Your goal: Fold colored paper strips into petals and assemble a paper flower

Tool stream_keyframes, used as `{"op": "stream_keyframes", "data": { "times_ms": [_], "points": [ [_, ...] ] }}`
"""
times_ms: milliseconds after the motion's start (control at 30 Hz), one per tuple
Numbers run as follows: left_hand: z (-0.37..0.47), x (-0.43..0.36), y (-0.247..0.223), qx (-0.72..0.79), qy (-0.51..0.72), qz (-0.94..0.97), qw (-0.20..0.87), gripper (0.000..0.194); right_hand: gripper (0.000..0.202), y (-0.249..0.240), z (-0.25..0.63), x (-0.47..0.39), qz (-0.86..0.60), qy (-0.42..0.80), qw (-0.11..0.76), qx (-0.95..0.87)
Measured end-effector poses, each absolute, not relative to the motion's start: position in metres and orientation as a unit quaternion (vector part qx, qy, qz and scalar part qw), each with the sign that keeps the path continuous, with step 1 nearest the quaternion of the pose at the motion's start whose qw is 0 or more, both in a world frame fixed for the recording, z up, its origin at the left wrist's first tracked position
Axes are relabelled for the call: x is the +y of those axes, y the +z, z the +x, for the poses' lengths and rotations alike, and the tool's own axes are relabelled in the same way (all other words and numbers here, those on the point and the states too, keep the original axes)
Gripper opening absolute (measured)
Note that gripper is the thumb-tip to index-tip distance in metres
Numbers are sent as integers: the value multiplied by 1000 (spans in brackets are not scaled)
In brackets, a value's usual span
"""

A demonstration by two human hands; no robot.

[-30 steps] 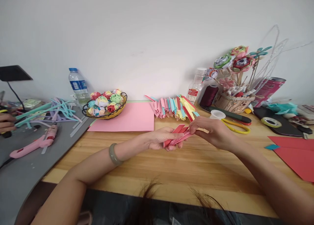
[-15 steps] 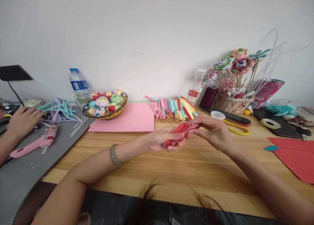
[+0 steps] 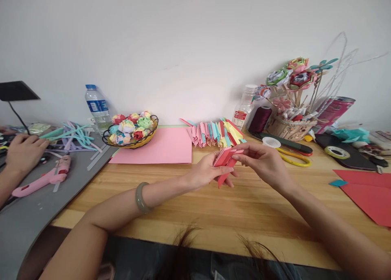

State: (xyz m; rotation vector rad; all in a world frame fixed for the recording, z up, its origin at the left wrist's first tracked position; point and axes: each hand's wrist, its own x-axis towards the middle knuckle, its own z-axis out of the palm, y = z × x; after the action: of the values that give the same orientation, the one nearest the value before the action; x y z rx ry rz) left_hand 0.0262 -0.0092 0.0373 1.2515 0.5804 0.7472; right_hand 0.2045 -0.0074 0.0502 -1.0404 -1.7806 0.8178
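Note:
My left hand (image 3: 210, 170), with a bangle on its wrist, grips a small bundle of folded red paper (image 3: 225, 162) above the wooden table. The thumb lies across the front of the bundle, and the other fingers are partly hidden behind it. At the upper right end of the bundle, my right hand (image 3: 259, 159) pinches the folded edges between thumb and fingers. Just behind my hands stands a row of folded paper pieces (image 3: 214, 134) in pink, blue, yellow and red. Pink paper sheets (image 3: 165, 147) lie to their left.
A basket of paper flowers (image 3: 143, 140) and a water bottle (image 3: 97, 109) stand left. Another person's hand (image 3: 26, 151) is near a pink glue gun (image 3: 42, 180). To the right are yellow-handled scissors (image 3: 295, 159), a flower pot (image 3: 290, 129) and red paper (image 3: 366, 194).
The folded red paper has turned more upright and moved slightly right in my left hand. My right hand still pinches its end.

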Motion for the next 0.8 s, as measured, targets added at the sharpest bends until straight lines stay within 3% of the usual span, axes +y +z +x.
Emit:
{"op": "stream_keyframes", "data": {
  "times_ms": [100,167,267,333,800],
  "points": [
    [27,-12,40,247,366,521,730,39,41,46,198,-9,-388,284,485,-731],
    [27,-12,41,242,405,477,741,30,64,43,194,-12,-346,253,492,-758],
    [27,-13,42,231,411,438,765,26,99,41,189,-17,-318,196,443,-815],
    [27,-14,43,223,403,424,780,26,110,39,188,-19,-314,148,396,-850],
    [28,-15,43,223,407,408,786,25,115,39,195,-15,-342,26,334,-878]
  ]
}}
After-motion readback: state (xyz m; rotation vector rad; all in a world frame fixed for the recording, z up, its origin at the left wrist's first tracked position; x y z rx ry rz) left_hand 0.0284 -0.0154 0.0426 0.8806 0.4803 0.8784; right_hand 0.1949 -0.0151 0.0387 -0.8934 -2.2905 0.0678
